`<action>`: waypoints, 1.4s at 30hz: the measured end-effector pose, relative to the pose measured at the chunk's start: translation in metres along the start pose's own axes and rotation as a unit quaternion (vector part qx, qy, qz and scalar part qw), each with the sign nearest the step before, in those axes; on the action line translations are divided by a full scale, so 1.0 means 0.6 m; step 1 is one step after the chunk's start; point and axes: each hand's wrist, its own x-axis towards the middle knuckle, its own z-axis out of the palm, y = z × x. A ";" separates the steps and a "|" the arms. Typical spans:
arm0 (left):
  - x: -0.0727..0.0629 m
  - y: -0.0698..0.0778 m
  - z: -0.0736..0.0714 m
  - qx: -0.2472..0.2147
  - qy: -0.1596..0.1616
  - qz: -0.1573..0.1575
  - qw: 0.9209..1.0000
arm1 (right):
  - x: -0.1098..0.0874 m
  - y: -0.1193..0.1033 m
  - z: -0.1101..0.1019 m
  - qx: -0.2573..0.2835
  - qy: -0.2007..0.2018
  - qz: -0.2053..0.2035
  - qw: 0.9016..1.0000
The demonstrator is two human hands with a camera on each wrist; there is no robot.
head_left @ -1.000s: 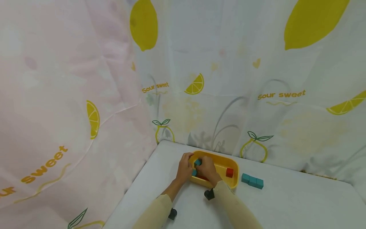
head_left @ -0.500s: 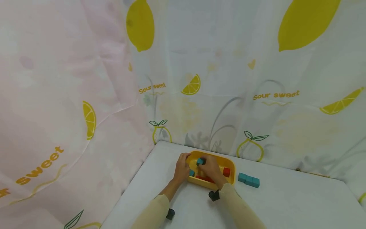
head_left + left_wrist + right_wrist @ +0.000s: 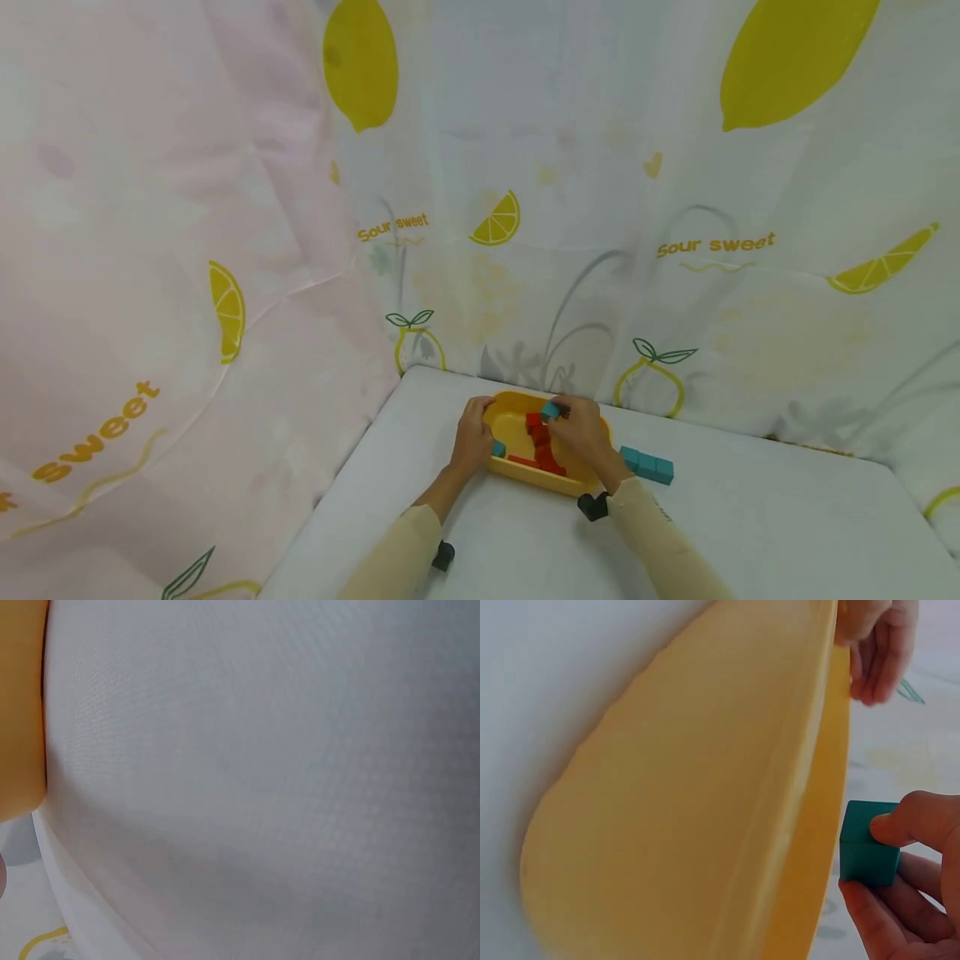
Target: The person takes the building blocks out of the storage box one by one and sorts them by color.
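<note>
A teal cube [image 3: 868,847] is pinched between the thumb and fingers of my right hand [image 3: 581,429]. That hand is over the right half of a yellow tray [image 3: 540,477], and the cube [image 3: 551,411] shows above the tray's far side. My left hand [image 3: 471,433] grips the tray's left rim. Inside the tray, several red blocks [image 3: 542,442] lie in an uneven line down the middle. Another teal cube [image 3: 498,449] is at the left end, close to my left fingers. The right hand hides part of the tray's right end.
Just right of the tray, a row of teal cubes [image 3: 647,465] lies on the white table [image 3: 757,500]. Lemon-print cloth [image 3: 570,208] hangs behind the table and along its left side. The tray wall [image 3: 21,712] edges the left wrist view.
My right hand has carried the teal cube rightward across the tray, bringing more of the red blocks into view. The left hand stays at the rim while the head view shifts slightly.
</note>
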 end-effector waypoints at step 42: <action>0.000 0.003 -0.004 -0.004 -0.022 0.000 1.000 | -0.095 0.115 -0.203 -0.060 0.072 0.072 0.993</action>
